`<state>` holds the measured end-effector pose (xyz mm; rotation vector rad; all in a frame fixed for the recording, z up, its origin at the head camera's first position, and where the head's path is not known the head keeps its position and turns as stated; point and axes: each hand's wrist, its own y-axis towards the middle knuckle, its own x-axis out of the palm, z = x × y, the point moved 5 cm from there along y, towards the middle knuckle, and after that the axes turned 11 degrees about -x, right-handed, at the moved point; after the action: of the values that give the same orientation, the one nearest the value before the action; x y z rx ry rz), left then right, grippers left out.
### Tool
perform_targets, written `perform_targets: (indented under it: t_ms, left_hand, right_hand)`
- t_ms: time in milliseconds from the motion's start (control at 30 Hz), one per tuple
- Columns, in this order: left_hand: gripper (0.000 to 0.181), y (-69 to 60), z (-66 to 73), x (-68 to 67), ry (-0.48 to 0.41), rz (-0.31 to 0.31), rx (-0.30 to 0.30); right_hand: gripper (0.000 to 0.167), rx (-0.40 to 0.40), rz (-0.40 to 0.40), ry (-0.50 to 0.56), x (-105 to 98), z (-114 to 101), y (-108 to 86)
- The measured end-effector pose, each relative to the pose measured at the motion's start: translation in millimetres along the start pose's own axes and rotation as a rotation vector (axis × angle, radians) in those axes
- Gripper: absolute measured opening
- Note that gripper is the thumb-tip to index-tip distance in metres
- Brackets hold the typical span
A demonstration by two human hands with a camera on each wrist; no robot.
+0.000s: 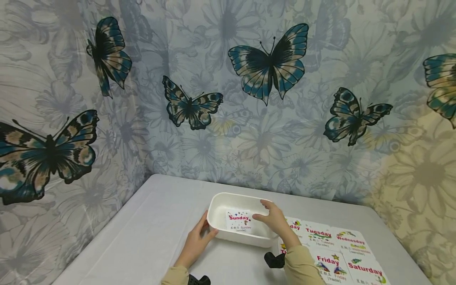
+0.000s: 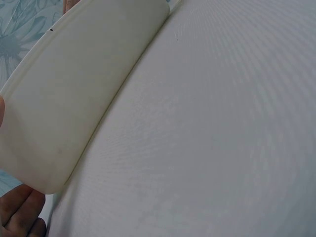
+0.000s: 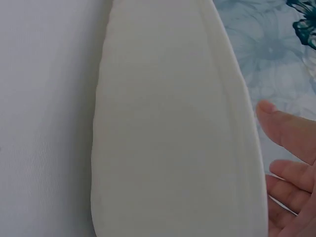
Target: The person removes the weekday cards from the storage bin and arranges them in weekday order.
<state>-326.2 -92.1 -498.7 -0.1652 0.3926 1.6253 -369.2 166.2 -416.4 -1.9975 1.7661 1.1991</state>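
Note:
A white plastic bin (image 1: 246,239) stands on the table with a flashcard reading "Sunday" (image 1: 238,222) lying inside it. My left hand (image 1: 194,243) holds the bin's left end, thumb at the front rim and fingers round the side. In the left wrist view, fingers (image 2: 22,210) show at the end wall of the bin (image 2: 84,79). Over the bin's right part is my right hand (image 1: 277,222), thumb and fingers spread apart with nothing between them. The right wrist view shows that hand (image 3: 291,173) beyond the rim of the bin (image 3: 173,118).
Several weekday flashcards lie in rows at the right, among them Tuesday (image 1: 318,233), Wednesday (image 1: 350,240), Friday (image 1: 327,267) and Saturday (image 1: 365,271). My right forearm partly covers others. A butterfly-patterned curtain (image 1: 263,150) borders the white-covered table (image 1: 142,237).

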Motion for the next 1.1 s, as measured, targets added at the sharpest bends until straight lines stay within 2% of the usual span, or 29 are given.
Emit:
perform_targets:
  t_ms: [233, 567, 833, 1100]
  left_hand:
    - [0.079, 0.3, 0.3, 0.5, 0.003, 0.012, 0.021]
    - [0.080, 0.8, 1.6, 0.5, 0.010, -0.001, 0.042]
    - [0.081, -1.0, 1.3, 1.2, -0.002, -0.009, 0.017]
    - [0.078, -0.6, -0.2, 0.0, 0.024, 0.008, 0.007]
  right_hand:
    - [0.071, -0.053, -0.039, 0.027, 20.2, -3.5, 12.8]
    - [0.077, -0.011, -0.095, 0.062, 39.2, 3.5, 21.3]
    - [0.082, 0.002, -0.139, 0.038, 51.4, 16.0, 20.3]
    - [0.087, 0.003, -0.185, 0.057, 54.9, 14.8, 20.4]
